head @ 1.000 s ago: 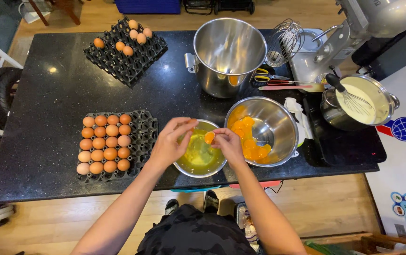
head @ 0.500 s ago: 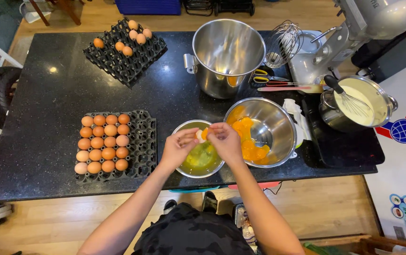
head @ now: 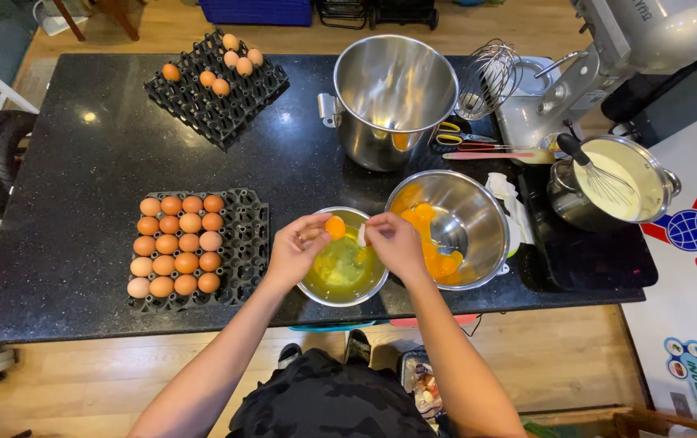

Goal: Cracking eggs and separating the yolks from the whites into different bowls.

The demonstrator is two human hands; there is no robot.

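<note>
I see my left hand (head: 298,247) pinching half an eggshell with a round orange yolk (head: 335,226) sitting in it, right over the small steel bowl (head: 313,289) of runny egg white. My right hand (head: 394,242) is closed on the other shell half (head: 361,234), just beside it. The yolk looks soft, slippery and easy to pop, I think. The shell looks thin and breaks easily, so I would hold it gently by its round outside.
</note>
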